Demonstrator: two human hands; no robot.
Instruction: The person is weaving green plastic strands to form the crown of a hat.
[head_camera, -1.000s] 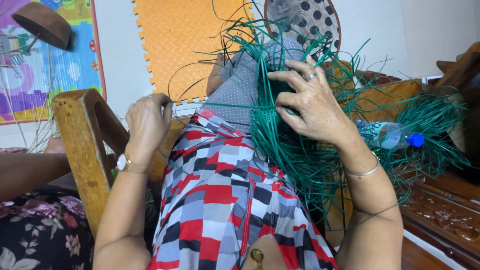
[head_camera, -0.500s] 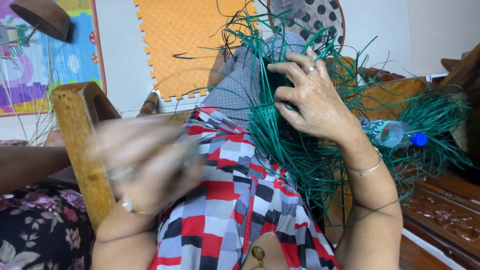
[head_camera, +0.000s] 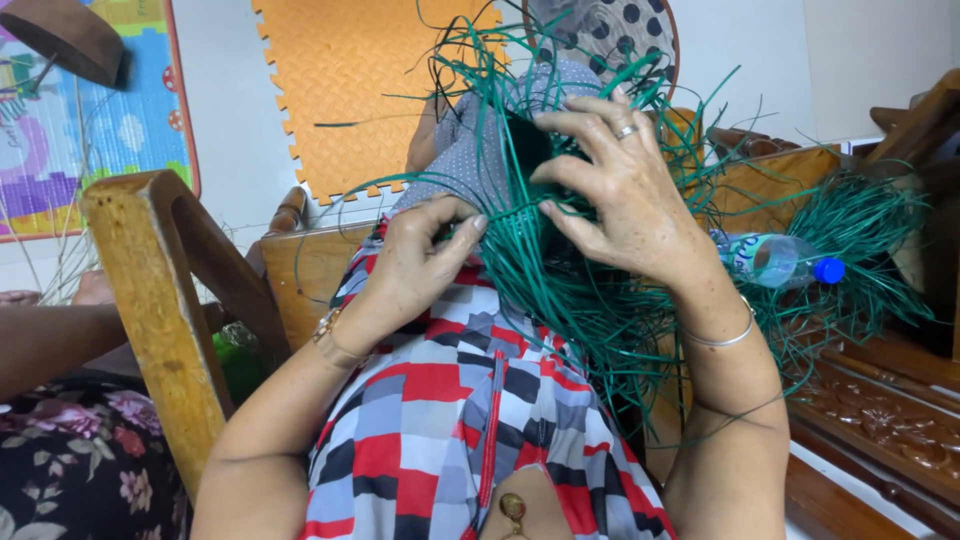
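Beside carved wood lies a capped plastic bottle (head_camera: 775, 258), contents unclear; both hands' (head_camera: 425, 262) (head_camera: 622, 190) grips pinch green strands (head_camera: 560, 300).

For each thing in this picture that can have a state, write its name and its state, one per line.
Left hand: pinching green strands.
Right hand: fingers spread, gripping the strands.
Green strands: loose, partly woven, hanging over the lap.
Bottle: lying on its side, blue cap on.
Orange mat: upright against the wall.

A carved wooden bench (head_camera: 880, 420) carries a clear plastic bottle (head_camera: 770, 258) (blue cap, lying on its side) amid loose green strands (head_camera: 860, 230).
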